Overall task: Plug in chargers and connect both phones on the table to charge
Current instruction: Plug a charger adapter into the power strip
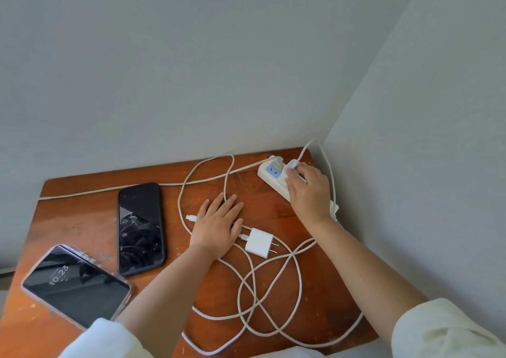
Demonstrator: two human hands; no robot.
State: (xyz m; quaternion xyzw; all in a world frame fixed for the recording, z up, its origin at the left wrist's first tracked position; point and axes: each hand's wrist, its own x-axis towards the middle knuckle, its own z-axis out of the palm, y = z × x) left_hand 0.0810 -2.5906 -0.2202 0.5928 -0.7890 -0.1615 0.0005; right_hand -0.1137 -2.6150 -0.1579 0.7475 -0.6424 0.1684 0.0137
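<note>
A white power strip point(269, 173) with a red light lies at the table's far right corner. My right hand point(308, 190) grips a white charger point(292, 165) sitting on the strip. My left hand point(217, 225) rests flat on the table, fingers apart, over a white cable. A second white charger point(260, 242) with bare prongs lies loose just right of that hand. A cable tip point(190, 217) lies left of my fingers. A dark phone point(140, 227) lies mid-table. Another phone point(75, 283), screen lit with 10:23, sits at the near left.
The brown wooden table point(82, 215) stands in a corner between two grey walls. White cables point(273, 297) loop tangled over the near right part of the table. The strip's own cord point(109, 189) runs leftward along the back edge.
</note>
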